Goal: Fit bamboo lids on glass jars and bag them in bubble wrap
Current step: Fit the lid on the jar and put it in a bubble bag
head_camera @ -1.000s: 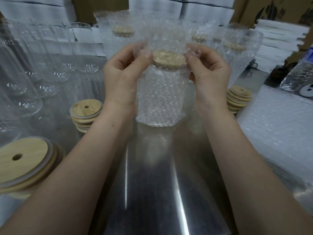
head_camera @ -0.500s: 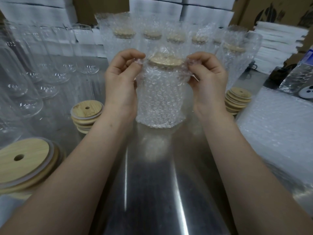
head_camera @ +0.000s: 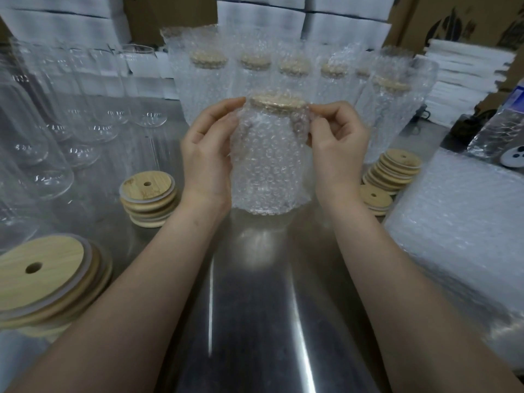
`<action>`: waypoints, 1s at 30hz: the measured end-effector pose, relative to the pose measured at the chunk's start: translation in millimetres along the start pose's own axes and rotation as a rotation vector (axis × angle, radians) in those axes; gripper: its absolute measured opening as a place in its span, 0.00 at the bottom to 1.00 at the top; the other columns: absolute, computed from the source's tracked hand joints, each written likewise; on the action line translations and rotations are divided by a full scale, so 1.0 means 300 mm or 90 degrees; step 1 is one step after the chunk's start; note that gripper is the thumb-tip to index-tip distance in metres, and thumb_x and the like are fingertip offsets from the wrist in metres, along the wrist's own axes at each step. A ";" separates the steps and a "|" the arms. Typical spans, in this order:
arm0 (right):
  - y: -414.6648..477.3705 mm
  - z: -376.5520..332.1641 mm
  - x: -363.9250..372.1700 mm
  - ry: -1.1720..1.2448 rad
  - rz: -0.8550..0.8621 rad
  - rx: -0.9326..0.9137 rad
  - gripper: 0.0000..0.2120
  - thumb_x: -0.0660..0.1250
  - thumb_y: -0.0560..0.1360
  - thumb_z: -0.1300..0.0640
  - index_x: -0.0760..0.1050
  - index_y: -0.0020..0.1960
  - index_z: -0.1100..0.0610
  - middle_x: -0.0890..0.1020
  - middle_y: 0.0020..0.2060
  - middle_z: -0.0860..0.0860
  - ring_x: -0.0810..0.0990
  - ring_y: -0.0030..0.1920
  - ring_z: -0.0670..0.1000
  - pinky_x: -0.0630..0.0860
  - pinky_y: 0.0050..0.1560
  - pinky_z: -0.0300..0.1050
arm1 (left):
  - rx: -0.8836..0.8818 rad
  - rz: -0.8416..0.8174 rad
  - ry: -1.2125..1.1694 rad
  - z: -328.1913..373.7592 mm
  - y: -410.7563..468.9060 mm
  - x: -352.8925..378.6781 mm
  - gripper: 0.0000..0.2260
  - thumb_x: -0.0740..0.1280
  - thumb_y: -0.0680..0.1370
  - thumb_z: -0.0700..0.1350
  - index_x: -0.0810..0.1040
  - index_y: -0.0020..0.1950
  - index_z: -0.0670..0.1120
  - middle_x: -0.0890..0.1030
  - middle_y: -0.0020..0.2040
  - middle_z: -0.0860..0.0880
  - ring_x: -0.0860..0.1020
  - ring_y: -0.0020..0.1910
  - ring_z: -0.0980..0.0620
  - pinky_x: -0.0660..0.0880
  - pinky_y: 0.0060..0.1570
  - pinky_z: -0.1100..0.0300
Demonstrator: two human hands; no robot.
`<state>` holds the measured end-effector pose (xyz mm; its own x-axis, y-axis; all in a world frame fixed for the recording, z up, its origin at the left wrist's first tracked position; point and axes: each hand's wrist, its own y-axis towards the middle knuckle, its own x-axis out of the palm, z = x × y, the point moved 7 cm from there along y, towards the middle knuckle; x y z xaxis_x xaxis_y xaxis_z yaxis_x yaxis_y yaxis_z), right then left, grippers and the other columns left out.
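Jar (head_camera: 268, 165) in its bubble wrap bag (head_camera: 297, 194) sits upright on the steel table (head_camera: 255, 307), dead center between both hands. Left hand (head_camera: 207, 154) and right hand (head_camera: 337, 148) each pinch the wrap up by the bamboo lid (head_camera: 278, 102), one per side.

Straight in front of you, a glass jar (head_camera: 268, 171) stands upright, closed with a round bamboo lid (head_camera: 278, 102). A clear bubble-wrap bag (head_camera: 255, 129) sheathes it, bunched at the lid's rim. Behind it is a row of wrapped, lidded jars (head_camera: 255, 75). Bare open jars (head_camera: 85, 114) stand at your left. Lid stacks (head_camera: 149, 198) with centre holes lie on both sides, and flat bags (head_camera: 459, 222) are piled at your right.
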<state>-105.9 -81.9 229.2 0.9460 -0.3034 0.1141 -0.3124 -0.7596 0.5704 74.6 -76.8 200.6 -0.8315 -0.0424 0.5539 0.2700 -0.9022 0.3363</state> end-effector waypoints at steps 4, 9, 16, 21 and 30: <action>-0.014 0.001 0.025 -0.058 -0.042 -0.007 0.05 0.65 0.77 0.56 0.77 0.43 0.53 0.77 0.32 0.38 0.74 0.35 0.37 0.69 0.39 0.33 | 0.020 0.012 0.072 -0.011 -0.025 0.003 0.12 0.67 0.75 0.41 0.82 0.56 0.52 0.82 0.61 0.46 0.77 0.65 0.47 0.70 0.68 0.43; -0.025 0.025 0.058 -0.177 -0.101 0.070 0.25 0.66 0.74 0.36 0.77 0.62 0.53 0.81 0.56 0.43 0.78 0.56 0.41 0.73 0.54 0.35 | 0.016 -0.004 0.088 -0.015 -0.048 0.030 0.10 0.65 0.79 0.48 0.82 0.57 0.52 0.83 0.56 0.60 0.77 0.65 0.54 0.70 0.69 0.48; -0.040 0.048 0.100 -0.103 -0.132 0.158 0.36 0.75 0.66 0.37 0.64 0.64 0.52 0.79 0.57 0.44 0.79 0.56 0.40 0.75 0.57 0.38 | -0.083 0.016 -0.043 -0.041 -0.050 0.067 0.17 0.57 0.83 0.49 0.83 0.46 0.45 0.84 0.55 0.47 0.76 0.66 0.50 0.63 0.74 0.51; -0.035 0.062 0.107 -0.065 -0.133 0.155 0.37 0.80 0.63 0.44 0.62 0.63 0.49 0.79 0.58 0.46 0.79 0.57 0.42 0.76 0.55 0.36 | -0.118 0.007 -0.130 -0.046 -0.039 0.057 0.24 0.56 0.83 0.48 0.86 0.34 0.47 0.86 0.47 0.51 0.76 0.66 0.52 0.67 0.70 0.59; -0.031 0.072 0.097 -0.074 -0.090 0.142 0.37 0.79 0.63 0.46 0.61 0.63 0.46 0.78 0.55 0.43 0.80 0.53 0.39 0.76 0.51 0.34 | -0.132 0.030 -0.169 -0.079 -0.023 0.017 0.19 0.59 0.81 0.44 0.81 0.32 0.47 0.86 0.44 0.50 0.82 0.49 0.55 0.75 0.50 0.65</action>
<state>-77.3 -96.2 209.8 0.9692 -0.2399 -0.0558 -0.2017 -0.9031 0.3790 57.0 -81.0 183.1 -0.6574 0.0025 0.7535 0.1780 -0.9712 0.1586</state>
